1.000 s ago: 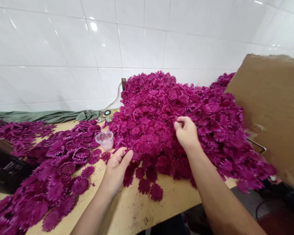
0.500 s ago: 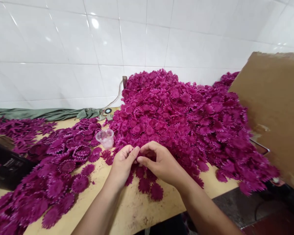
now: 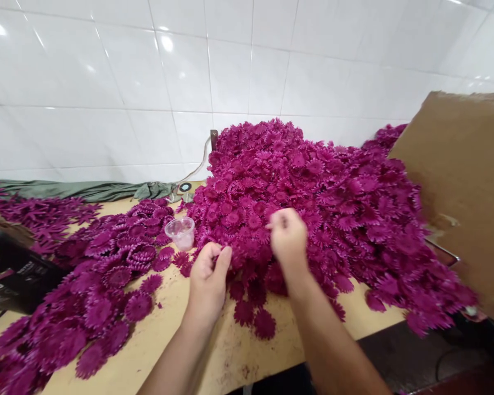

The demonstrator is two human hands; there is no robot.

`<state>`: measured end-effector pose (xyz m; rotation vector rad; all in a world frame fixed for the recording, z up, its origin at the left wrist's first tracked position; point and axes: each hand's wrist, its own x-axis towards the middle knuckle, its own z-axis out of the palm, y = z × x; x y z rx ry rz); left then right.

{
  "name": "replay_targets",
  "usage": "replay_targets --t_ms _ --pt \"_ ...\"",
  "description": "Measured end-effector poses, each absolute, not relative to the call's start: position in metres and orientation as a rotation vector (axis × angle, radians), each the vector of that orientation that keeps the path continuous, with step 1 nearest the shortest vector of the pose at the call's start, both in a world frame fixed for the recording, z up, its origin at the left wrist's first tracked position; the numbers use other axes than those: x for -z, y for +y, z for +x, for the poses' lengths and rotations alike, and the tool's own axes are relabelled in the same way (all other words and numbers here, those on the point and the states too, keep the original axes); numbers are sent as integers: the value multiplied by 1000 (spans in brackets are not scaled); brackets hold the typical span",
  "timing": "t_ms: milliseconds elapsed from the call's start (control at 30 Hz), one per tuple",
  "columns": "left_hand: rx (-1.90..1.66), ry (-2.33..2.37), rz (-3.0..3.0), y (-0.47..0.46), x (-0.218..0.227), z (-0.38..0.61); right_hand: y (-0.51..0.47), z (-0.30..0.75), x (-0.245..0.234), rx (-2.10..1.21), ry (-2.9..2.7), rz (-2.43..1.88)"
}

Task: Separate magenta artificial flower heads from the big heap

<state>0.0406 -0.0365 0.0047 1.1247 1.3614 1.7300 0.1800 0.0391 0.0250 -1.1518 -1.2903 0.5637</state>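
Note:
My left hand (image 3: 209, 274) is in a pinch over the front of the heap, thumb against finger, with a bit of magenta flower showing at the fingertips; most of it is hidden. To the right and farther forward, my right hand (image 3: 288, 238) is curled, fingers closed, in front of the big heap of magenta flower heads (image 3: 267, 181). Whatever its fingertips hold is too small to make out. Just left of my left hand stands a clear plastic cup (image 3: 181, 234) with whitish contents. Several loose flowers (image 3: 264, 322) lie on the tabletop (image 3: 226, 351) between my forearms.
Another pile of magenta flower discs (image 3: 99, 307) spreads along the left, beside a black box (image 3: 12, 271). Green cloth (image 3: 94, 190) lies along the white tiled wall (image 3: 127, 71). A large cardboard sheet (image 3: 461, 186) leans at the right, bordering the heap.
My right hand has parted from my left hand and moved right and forward over the heap. My left hand has stayed nearly in place, still pinched. The view has shifted slightly.

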Motion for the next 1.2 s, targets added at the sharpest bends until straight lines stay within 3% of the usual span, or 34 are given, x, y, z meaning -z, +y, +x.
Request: replay_targets --t_ms 100,333,533,767,1000,1100,1200 --pt "-1693 1378 1096 -45 -4 26 65 213 -28 -436 -1103 -1213" --pt "-1443 1284 1157 -41 -15 33 42 195 -29 -304 -1625 -1133" --pt "-1463 1345 1152 -34 -8 34 -12 167 -32 -623 -1921 -961" --pt "-1418 1254 1109 -34 -3 37 -9 162 -22 -1228 -1798 -886" --pt "-1506 1229 1229 -37 -7 41 1 156 -21 -903 -1689 -976" --pt "-1637 1241 1256 -46 -9 34 32 179 -18 -584 -1328 -1144" --pt "-1693 1235 1235 -53 -7 21 64 211 -16 -521 -1074 -1230"
